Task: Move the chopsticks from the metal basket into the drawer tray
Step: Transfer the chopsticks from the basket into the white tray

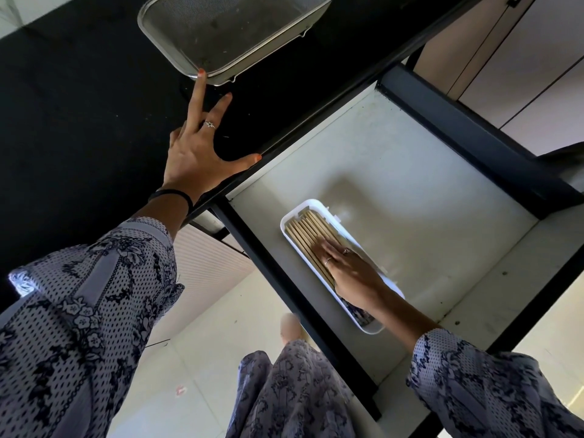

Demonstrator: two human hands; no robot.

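The metal mesh basket (pixel 227 30) sits on the black counter at the top, and no chopsticks show inside it. My left hand (pixel 197 150) rests on the counter with fingers spread, one fingertip touching the basket's near rim. In the open drawer a white tray (pixel 289 238) holds several wooden chopsticks (pixel 303 232) lying side by side. My right hand (pixel 344 263) lies flat on top of the chopsticks with its fingers spread over them, hiding their near ends.
The black counter (pixel 79 105) fills the upper left. The drawer (pixel 410 184) has a pale floor and dark frame rails around it. Below are a light tiled floor and my patterned clothing. Cabinet fronts stand at the upper right.
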